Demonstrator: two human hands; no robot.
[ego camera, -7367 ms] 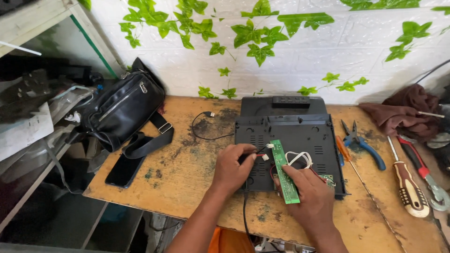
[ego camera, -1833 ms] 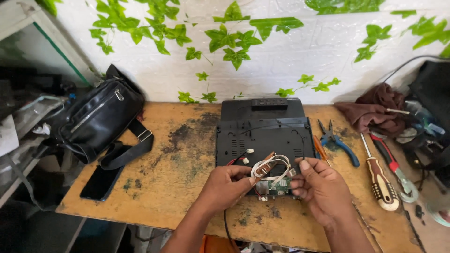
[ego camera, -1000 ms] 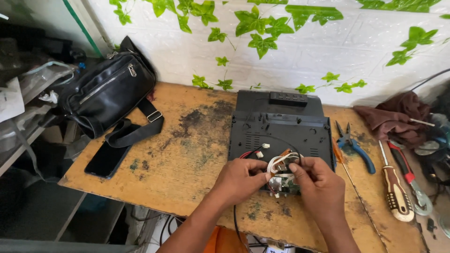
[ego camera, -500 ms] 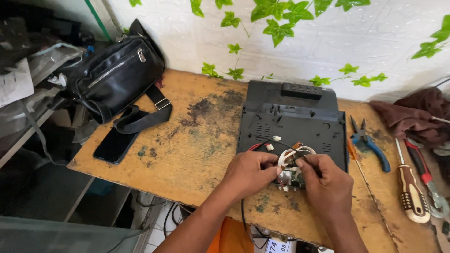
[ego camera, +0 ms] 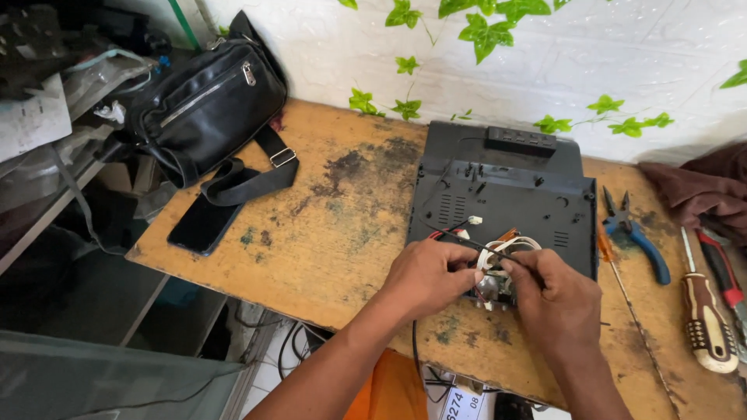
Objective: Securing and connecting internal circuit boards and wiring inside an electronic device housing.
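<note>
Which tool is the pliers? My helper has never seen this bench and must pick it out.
Start at the black device on the table. Just off its right edge lie the pliers: the only tool with blue handles, whereas the screwdrivers farther right have brown and red ones.

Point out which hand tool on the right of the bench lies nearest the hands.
The blue-handled pliers, beside the black device; the brown-handled screwdriver and red-handled tool lie farther right.

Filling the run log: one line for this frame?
left hand: holds wires | right hand: pinches wires | under: black box | bench

A repair workshop: stained wooden workbench [ego camera: 342, 225], pliers [ego camera: 634, 233], screwdrivers [ego camera: 704, 319], opened black device [ego camera: 502, 194].
</note>
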